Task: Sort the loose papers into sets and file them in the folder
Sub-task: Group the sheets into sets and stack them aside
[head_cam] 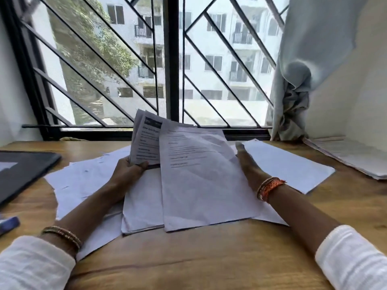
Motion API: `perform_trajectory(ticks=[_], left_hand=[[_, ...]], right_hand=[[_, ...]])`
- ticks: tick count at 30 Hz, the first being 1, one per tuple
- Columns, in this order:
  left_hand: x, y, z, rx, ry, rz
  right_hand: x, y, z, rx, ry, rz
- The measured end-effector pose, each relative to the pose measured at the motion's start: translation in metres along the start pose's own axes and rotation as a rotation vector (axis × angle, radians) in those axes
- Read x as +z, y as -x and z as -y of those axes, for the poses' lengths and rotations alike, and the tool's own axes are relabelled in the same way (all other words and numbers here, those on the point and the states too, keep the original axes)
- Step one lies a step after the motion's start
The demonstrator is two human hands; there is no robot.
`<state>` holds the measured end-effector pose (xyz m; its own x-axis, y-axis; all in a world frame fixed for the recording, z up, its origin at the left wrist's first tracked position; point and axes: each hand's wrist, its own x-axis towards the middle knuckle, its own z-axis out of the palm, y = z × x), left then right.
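Observation:
My left hand (pixel 130 170) grips a bundle of printed sheets (pixel 146 139) and holds it tilted upright above the desk. One large printed sheet (pixel 201 174) leans from that bundle down toward me. My right hand (pixel 248 162) lies flat and straight-fingered along that sheet's right edge, touching it. More loose papers (pixel 88 181) are spread on the wooden desk (pixel 199 258) under both arms, and a small stack (pixel 142 206) lies under the large sheet. A dark folder (pixel 23 172) lies at the left edge.
A blank sheet (pixel 289 164) lies to the right of my right hand. Another pile of papers (pixel 351 155) sits at the far right by the wall. A blue object (pixel 9 225) pokes in at the left edge. Barred window and a curtain (pixel 297 91) stand behind.

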<state>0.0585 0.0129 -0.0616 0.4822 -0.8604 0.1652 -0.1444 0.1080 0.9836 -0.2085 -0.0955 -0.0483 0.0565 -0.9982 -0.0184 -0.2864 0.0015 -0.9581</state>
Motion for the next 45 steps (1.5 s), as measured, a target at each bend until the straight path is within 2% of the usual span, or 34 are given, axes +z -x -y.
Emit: perform_trajectory(ticks=[5, 12, 24, 26, 27, 30, 32, 33, 35, 36, 37, 38, 40, 42, 43, 44, 45], left_hand=[[-0.004, -0.005, 0.005, -0.001, 0.036, 0.006], [-0.003, -0.007, 0.007, 0.01, 0.064, 0.016], [0.001, -0.005, 0.006, 0.044, 0.087, 0.015], [0.0, -0.006, 0.007, 0.042, 0.083, 0.018], [-0.001, -0.007, 0.007, 0.041, 0.081, 0.018], [-0.005, -0.008, -0.001, 0.072, 0.102, -0.012], [-0.015, -0.01, -0.009, 0.13, 0.136, -0.031], [-0.021, -0.012, -0.012, 0.15, 0.159, -0.025], [-0.035, -0.013, -0.015, 0.16, 0.224, 0.04], [-0.038, -0.011, -0.017, 0.153, 0.271, 0.1], [-0.041, -0.01, -0.02, 0.157, 0.309, 0.162], [-0.041, -0.007, -0.023, 0.155, 0.336, 0.219], [-0.038, -0.004, -0.027, 0.171, 0.375, 0.293], [-0.032, -0.003, -0.03, 0.173, 0.404, 0.326], [-0.03, -0.004, -0.03, 0.175, 0.403, 0.323], [-0.03, -0.003, -0.031, 0.17, 0.4, 0.322], [-0.03, -0.004, -0.029, 0.168, 0.394, 0.329]], right_hand=[[-0.002, 0.013, -0.004, -0.103, 0.009, 0.096], [-0.005, 0.018, -0.009, -0.154, -0.166, 0.133], [-0.005, 0.009, -0.012, -0.133, -0.195, 0.118], [-0.014, 0.002, -0.01, -0.162, -0.149, 0.02], [-0.022, -0.002, -0.007, -0.22, -0.095, -0.101], [-0.059, -0.01, 0.006, -0.484, 0.13, -0.621], [-0.084, -0.008, 0.021, -0.576, 0.21, -0.933], [-0.093, -0.01, 0.029, -0.553, 0.228, -1.028], [-0.095, -0.015, 0.044, -0.484, 0.315, -1.095], [-0.088, -0.017, 0.049, -0.55, 0.397, -1.113], [-0.078, -0.018, 0.053, -0.692, 0.484, -1.113], [-0.065, -0.016, 0.052, -0.868, 0.576, -1.071], [-0.035, -0.014, 0.049, -1.154, 0.71, -0.837], [0.002, -0.012, 0.043, -1.276, 0.762, -0.593], [0.021, -0.005, 0.036, -1.268, 0.702, -0.451], [0.04, 0.009, 0.037, -1.15, 0.5, -0.209], [0.054, 0.025, 0.039, -0.882, 0.255, 0.045]])
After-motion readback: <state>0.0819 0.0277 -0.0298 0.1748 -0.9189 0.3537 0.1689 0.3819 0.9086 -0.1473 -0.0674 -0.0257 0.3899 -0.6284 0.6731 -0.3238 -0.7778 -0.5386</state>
